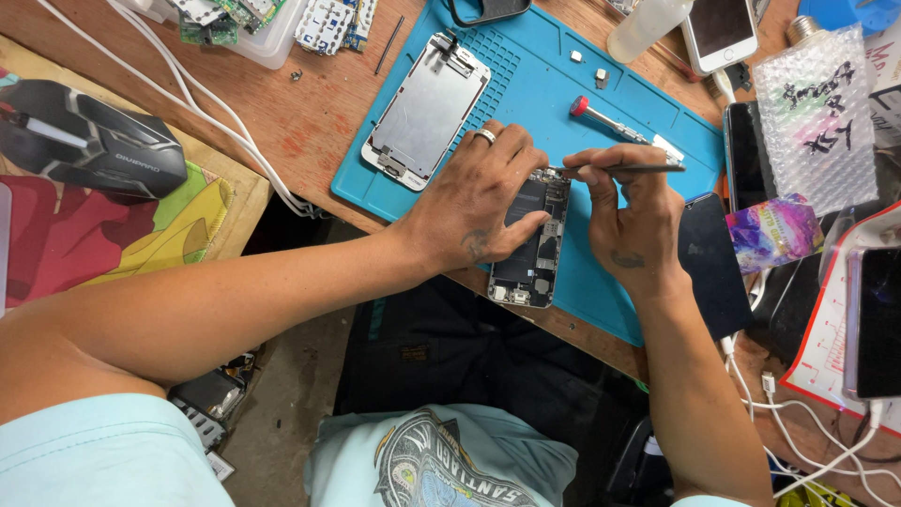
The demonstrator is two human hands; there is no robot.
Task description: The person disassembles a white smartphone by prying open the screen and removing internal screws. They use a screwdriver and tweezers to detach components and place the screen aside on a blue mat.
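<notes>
An opened phone body (531,252) lies on a blue work mat (554,94), its battery and inner boards showing. My left hand (474,202), with a ring on one finger, rests on the phone's left side and holds it down. My right hand (631,221) grips a thin dark tweezer-like tool (624,169) whose tip touches the phone's upper end. A detached screen panel (427,108) lies face down on the mat to the upper left.
A red-capped screwdriver (610,120) and small loose parts lie on the mat. A black mouse (94,141) sits far left. A dark phone (715,268), other phones, white cables (807,441), bubble wrap (812,117) and a parts tray (267,38) crowd the wooden bench.
</notes>
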